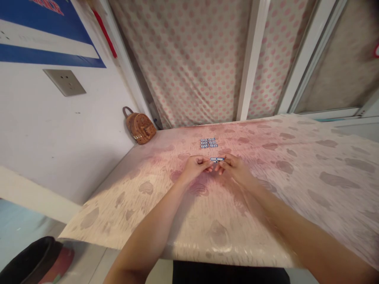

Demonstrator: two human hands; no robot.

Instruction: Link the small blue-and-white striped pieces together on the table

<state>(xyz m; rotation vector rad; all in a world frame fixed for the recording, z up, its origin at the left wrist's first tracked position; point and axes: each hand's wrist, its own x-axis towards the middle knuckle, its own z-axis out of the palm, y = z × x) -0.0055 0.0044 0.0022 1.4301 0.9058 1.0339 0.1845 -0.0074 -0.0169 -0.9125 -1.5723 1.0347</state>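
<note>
1. Hands, left (196, 165) and right (237, 167), pinched closed on small blue-white pieces (220, 159) between them, over the patterned surface (278, 197).
2. Cluster (204, 146) of similar pieces just beyond the hands, on the surface.
3. Bag (142, 128) by the wall (91, 134); dotted curtain (192, 67) behind.

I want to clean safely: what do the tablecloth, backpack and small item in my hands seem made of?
Tablecloth: probably vinyl, glossy along its front edge. Backpack: perhaps leather or imitation, brown with slight sheen. Small item: blue-white, possibly plastic or card; too tiny to tell.

Backpack (142, 128) left of the pieces (212, 142)
</note>
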